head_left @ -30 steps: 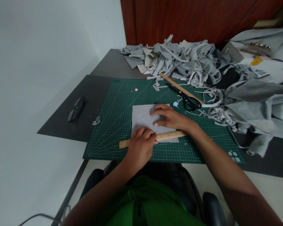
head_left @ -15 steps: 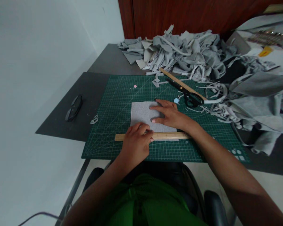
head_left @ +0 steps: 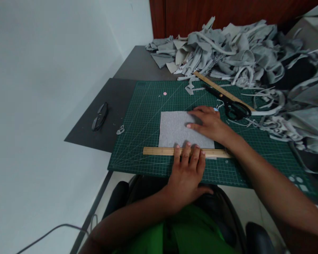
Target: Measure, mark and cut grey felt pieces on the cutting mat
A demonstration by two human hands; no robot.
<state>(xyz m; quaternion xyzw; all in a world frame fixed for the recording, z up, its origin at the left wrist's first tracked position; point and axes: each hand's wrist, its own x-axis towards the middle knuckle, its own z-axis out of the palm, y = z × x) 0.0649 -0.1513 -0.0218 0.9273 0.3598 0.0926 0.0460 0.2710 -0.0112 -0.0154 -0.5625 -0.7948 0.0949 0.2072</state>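
A grey felt square [head_left: 174,129] lies on a green cutting mat [head_left: 137,141]. A wooden ruler [head_left: 159,151] lies across the square's near edge. My left hand [head_left: 187,173] rests flat with its fingertips pressing on the ruler. My right hand [head_left: 210,123] lies flat on the right part of the felt, fingers spread and pointing left. Neither hand grips anything.
Black scissors [head_left: 233,107] and a second wooden ruler [head_left: 219,90] lie at the mat's far right. A large heap of grey fabric scraps [head_left: 227,53] fills the back and right of the dark table [head_left: 116,102]. Glasses [head_left: 100,116] lie left of the mat.
My left hand slid right along the ruler and flattened its fingers on it. The ruler now lies level along the felt's near edge. The view shifted left.
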